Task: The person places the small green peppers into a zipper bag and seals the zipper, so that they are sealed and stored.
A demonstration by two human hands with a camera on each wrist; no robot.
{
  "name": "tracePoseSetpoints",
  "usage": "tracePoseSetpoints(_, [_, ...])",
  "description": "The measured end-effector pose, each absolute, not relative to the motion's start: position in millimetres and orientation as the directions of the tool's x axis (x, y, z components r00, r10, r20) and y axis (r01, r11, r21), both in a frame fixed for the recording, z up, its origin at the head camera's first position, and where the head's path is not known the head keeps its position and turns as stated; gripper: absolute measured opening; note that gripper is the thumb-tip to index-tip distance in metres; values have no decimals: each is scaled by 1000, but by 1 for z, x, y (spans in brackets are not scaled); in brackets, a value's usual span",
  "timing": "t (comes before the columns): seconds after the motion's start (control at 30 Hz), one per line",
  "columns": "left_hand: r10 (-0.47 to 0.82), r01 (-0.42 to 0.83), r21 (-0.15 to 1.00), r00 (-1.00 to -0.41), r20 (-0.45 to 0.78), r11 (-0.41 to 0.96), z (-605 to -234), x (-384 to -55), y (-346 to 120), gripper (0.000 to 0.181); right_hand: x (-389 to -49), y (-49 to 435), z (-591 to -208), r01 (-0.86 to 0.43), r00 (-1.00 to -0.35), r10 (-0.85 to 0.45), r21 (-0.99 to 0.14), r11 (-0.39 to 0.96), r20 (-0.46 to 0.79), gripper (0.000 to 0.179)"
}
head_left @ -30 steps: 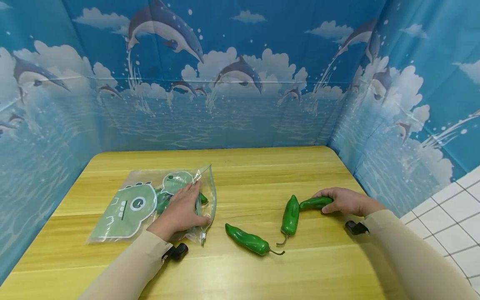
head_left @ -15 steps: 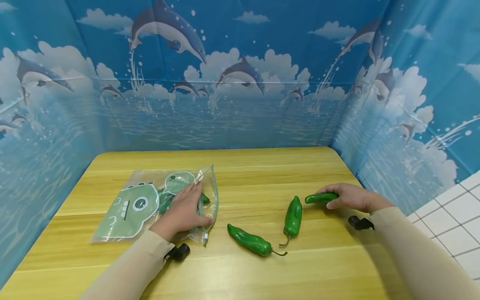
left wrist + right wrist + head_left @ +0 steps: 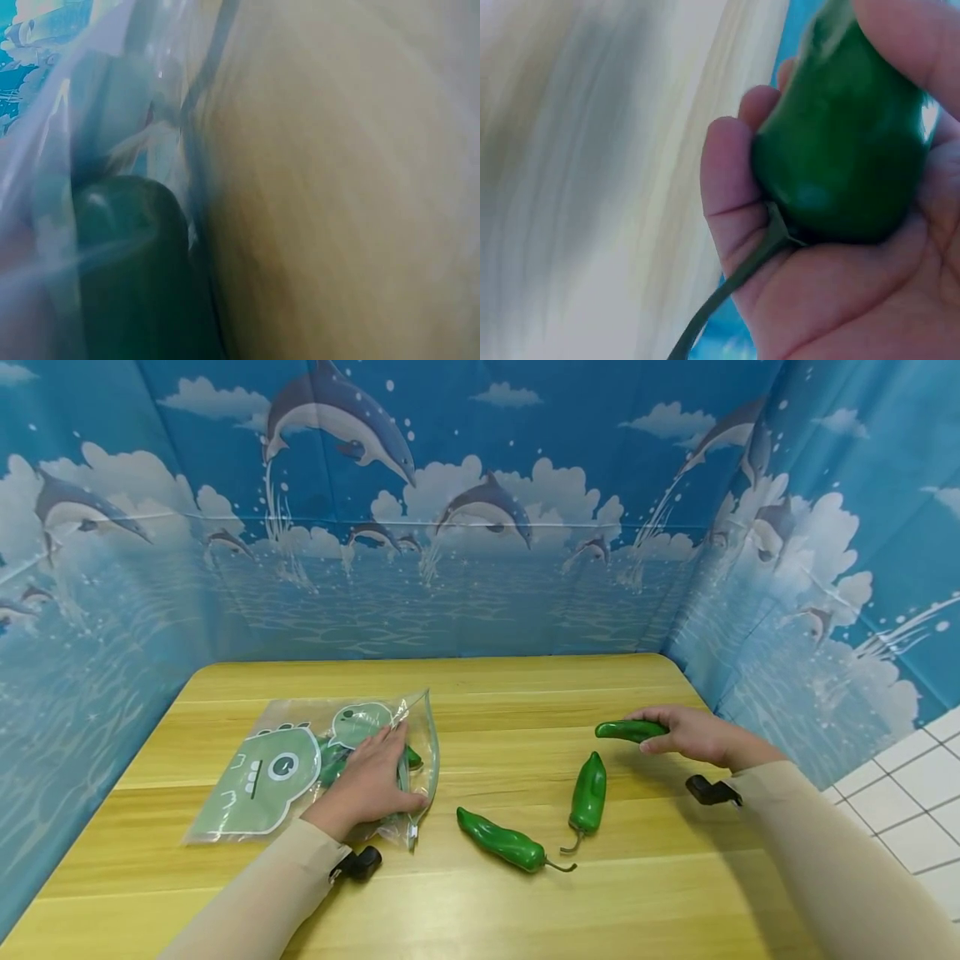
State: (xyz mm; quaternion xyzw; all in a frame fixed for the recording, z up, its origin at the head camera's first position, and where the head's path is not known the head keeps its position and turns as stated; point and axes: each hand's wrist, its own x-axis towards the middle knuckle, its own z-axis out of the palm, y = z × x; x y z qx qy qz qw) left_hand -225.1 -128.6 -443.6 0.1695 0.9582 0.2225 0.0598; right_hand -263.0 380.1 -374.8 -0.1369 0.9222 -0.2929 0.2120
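table (image 3: 510, 693) (pepper (image 3: 627, 731) in right hand (image 3: 697, 737))

A glossy, dark-green, round-ended pepper (image 3: 139, 277) shows at seven o'clock, with the clear, creased plastic bag (image 3: 112, 90) overlapping its left side and reaching to eleven. Blurred, pale wood-grained tabletop (image 3: 345, 187) spans one to five; a blue-and-white patterned backdrop (image 3: 26, 45) sits at ten.

We've got bright light in the head view, plus soft glare on the glossy yellow wood-grain tabletop (image 3: 495, 777). Our left wrist shot's seriously blurry, though.
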Motion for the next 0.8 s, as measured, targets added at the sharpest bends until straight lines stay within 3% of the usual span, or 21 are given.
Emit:
tracePoseSetpoints(0.37, [356, 308, 443, -934, -28, 842, -444, -224, -129, 129, -265, 332, -360, -164, -877, -411, -650, 742, -249, 55])
tracePoseSetpoints(0.8, [354, 307, 443, -935, -23, 842, -445, -222, -128, 130, -273, 255, -356, -281, -860, -470, -584, 762, -199, 57])
